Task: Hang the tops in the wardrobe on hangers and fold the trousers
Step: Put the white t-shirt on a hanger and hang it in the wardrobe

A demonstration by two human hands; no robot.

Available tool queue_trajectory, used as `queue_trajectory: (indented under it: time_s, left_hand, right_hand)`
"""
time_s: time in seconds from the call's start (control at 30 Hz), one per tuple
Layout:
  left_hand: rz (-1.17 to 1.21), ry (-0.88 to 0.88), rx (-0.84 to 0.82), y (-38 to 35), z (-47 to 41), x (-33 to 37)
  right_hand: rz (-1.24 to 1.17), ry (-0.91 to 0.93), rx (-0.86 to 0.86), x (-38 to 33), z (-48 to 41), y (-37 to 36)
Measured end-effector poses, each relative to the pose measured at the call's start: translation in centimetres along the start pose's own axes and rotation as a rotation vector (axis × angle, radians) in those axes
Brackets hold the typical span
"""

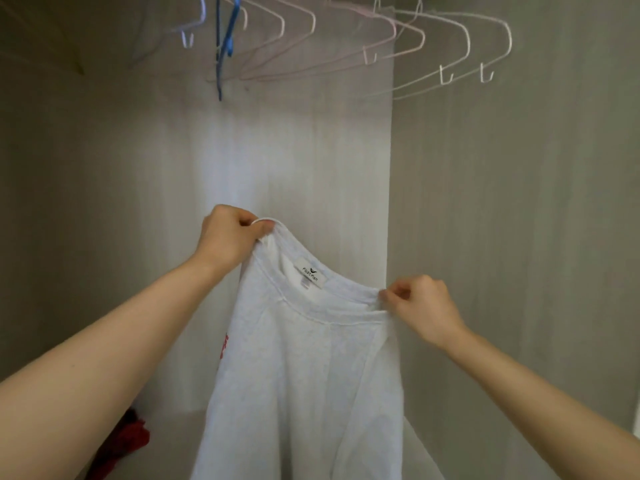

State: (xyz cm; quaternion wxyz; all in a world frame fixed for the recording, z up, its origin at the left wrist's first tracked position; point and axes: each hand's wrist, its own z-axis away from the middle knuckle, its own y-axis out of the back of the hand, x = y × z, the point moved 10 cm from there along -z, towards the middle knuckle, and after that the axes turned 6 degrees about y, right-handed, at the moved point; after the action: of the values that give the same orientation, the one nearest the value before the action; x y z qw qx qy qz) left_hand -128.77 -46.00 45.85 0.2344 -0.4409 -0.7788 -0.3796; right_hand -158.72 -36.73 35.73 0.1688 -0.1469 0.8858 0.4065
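Note:
A white top (304, 368) with a label inside the collar and a bit of red print at its left edge hangs in front of me inside the wardrobe. My left hand (230, 239) grips the collar's left side, held higher. My right hand (420, 308) pinches the collar's right side, lower. The neck opening is stretched between them. Several empty wire hangers (346, 46), pink and white, hang along the top; a blue hanger (227, 39) hangs among them at the left.
The wardrobe's pale back panel (277, 150) and right side wall (519, 202) enclose the space. A red garment (128, 441) lies on the wardrobe floor at the lower left, partly hidden by my left arm.

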Motion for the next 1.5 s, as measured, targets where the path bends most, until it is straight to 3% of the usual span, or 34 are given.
queue_trajectory:
  time_s: [0.23,0.47,0.93,1.03,1.3,1.5]
  left_hand:
    - [0.078,-0.081,-0.003,-0.4,-3.5,4.8]
    - [0.09,-0.133,0.009,-0.4,-6.3,8.4]
    - [0.144,-0.165,-0.049,-2.4,-12.0,11.3]
    - [0.156,-0.185,-0.071,-3.7,-12.9,12.1]
    - [0.177,-0.231,-0.089,-6.2,-14.0,14.7]
    - [0.207,-0.287,-0.088,-7.6,-15.4,15.4]
  right_hand:
    - [-0.053,0.091,0.16,-5.4,-5.2,7.0]
    - [0.134,0.218,0.36,-10.8,-9.8,14.3]
    - [0.428,0.202,0.683,-13.9,-15.3,25.8]
    - [0.55,0.199,0.663,-13.9,-17.3,27.0]
    - [0.594,-0.001,0.605,-12.1,-22.7,30.3]
    - [0.501,-0.128,0.546,-9.2,-25.8,31.4]
